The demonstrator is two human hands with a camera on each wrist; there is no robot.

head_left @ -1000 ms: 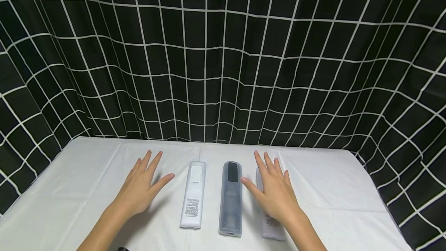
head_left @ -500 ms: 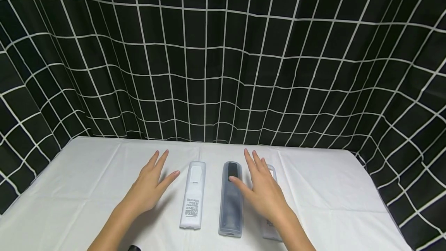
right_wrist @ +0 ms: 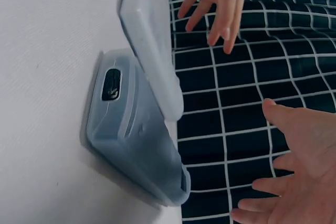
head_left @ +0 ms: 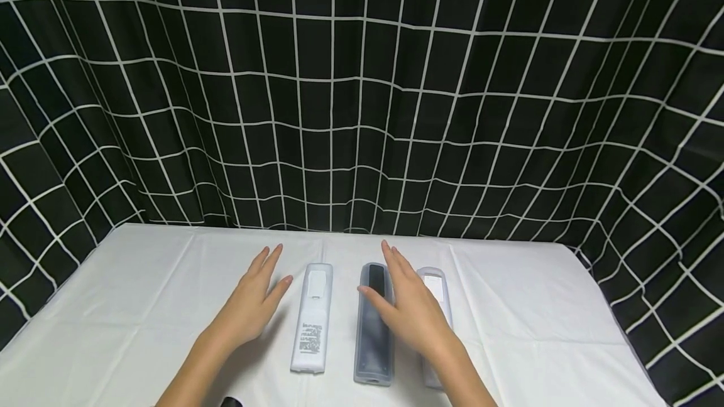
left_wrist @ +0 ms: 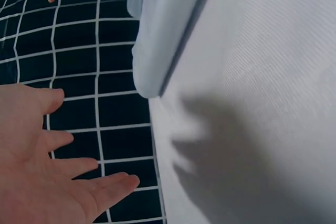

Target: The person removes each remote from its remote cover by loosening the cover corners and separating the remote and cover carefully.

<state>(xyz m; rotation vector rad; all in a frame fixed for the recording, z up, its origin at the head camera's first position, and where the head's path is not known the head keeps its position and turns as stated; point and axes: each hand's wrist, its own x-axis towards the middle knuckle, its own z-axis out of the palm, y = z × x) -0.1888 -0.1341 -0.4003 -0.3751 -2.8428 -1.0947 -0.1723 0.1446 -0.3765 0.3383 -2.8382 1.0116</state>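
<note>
Far left: white cloth [head_left: 141,294] on the table, black grid curtain [head_left: 237,105] behind. Left hand [head_left: 249,309] hovers over the cloth, shadow below, fingers straight, thumb well out, a wide gap; it holds nothing. Left remote [head_left: 312,319] lies to its right, thumb tip pointing at it but apart. Long axis runs away from the person, far end leaning slightly right; pale cover at the far end, print block toward the near end. Left hand is the nearer one.

Next right, grey remote [head_left: 373,350], flat, long axis almost straight away from the person, roughly parallel to left remote, clear gap between. Dark panel at its far end. Right hand is nearer: in the head view its thumb crosses over this remote, and the palm sits on its right side. Right wrist view shows hand and remote apart.

Right hand [head_left: 415,316] hovers, fingers straight, thumb spread wide, nothing held. So grey remote lies below and to the left of it.

Rightmost, right remote [head_left: 434,281], whitish, pale label at the far end, long axis also away from the person. Right hand and forearm cover much of it in the head view; middle part can't be read.
</note>
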